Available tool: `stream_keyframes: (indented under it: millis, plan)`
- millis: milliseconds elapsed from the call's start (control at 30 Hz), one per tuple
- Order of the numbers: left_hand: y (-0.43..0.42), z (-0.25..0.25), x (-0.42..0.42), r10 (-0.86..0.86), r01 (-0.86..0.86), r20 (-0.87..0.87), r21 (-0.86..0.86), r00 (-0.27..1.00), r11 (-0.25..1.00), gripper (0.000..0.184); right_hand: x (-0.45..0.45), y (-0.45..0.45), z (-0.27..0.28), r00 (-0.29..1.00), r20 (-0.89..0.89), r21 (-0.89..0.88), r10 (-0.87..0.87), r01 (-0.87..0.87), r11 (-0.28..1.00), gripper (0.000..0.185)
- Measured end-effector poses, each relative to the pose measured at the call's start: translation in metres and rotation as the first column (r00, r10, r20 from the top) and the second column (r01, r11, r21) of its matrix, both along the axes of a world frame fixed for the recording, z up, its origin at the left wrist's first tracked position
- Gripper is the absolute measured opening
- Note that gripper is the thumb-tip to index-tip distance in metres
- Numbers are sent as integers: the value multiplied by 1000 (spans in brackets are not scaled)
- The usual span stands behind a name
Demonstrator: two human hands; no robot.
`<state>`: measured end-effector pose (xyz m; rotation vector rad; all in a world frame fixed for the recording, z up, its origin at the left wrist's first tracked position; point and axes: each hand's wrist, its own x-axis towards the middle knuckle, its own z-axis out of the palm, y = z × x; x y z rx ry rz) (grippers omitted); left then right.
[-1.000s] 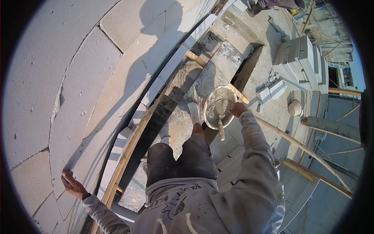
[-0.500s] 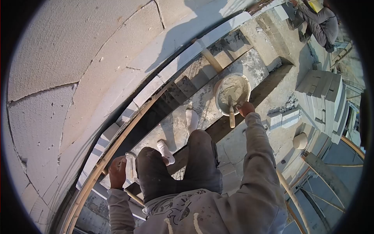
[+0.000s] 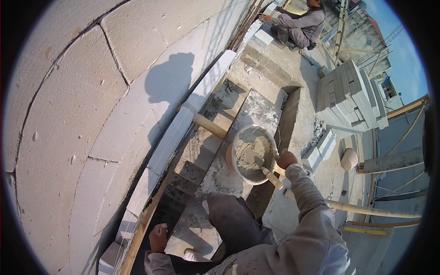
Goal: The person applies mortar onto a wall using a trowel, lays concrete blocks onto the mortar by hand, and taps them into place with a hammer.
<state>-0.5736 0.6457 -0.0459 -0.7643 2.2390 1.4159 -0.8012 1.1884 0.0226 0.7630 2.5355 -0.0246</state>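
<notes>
In the head view, a wall of large pale blocks [image 3: 50, 137] fills the area left of the bucket [image 3: 250, 176], with a person's shadow [image 3: 172, 75] cast on it. The bucket stands on a stained concrete slab [image 3: 259, 110], with wet mortar [image 3: 250, 153] inside. A trowel [image 3: 270, 176] rests in it, blade in the mortar, wooden handle leaning out across the rim on the near side.

At the bucket's right edge, the right hand [image 3: 287, 159] is closed with its fingers around the rim, just beside the trowel handle; whether it also has a bail there cannot be told. Well apart from the bucket, toward the lower left, the left hand [image 3: 158, 238] is loosely curled near a wooden plank [image 3: 151, 213]; its palm is hidden, so I cannot tell whether it holds anything.

Right of the bucket lie 2 blocks [image 3: 318, 151], with a block stack [image 3: 346, 96] farther beyond. Past the bucket's far side, 1 co-worker [image 3: 300, 27] crouches.
</notes>
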Motion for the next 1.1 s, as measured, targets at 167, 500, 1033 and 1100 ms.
stream_keyframes:
  millis: [167, 500, 1033, 1100]
  plan:
    - [2, -68, -1, 130, -130, -83, 11, 988, 991, 35, 43, -22, -44, 935, 288, -67, 206, -195, 979, 64]
    - [-49, -72, 3, -11, -25, -197, -180, 980, 983, 36, 40, -30, -83, 866, 250, -36, 433, -439, 898, 44]
    - [-71, -74, 49, -34, 23, -65, -169, 997, 985, 41, 13, -31, -41, 800, -103, 476, 591, -482, 736, 24]
    - [-72, -70, 56, -9, 1, -43, -169, 999, 986, 42, 6, -37, -64, 830, -90, 484, 551, -447, 753, 24]
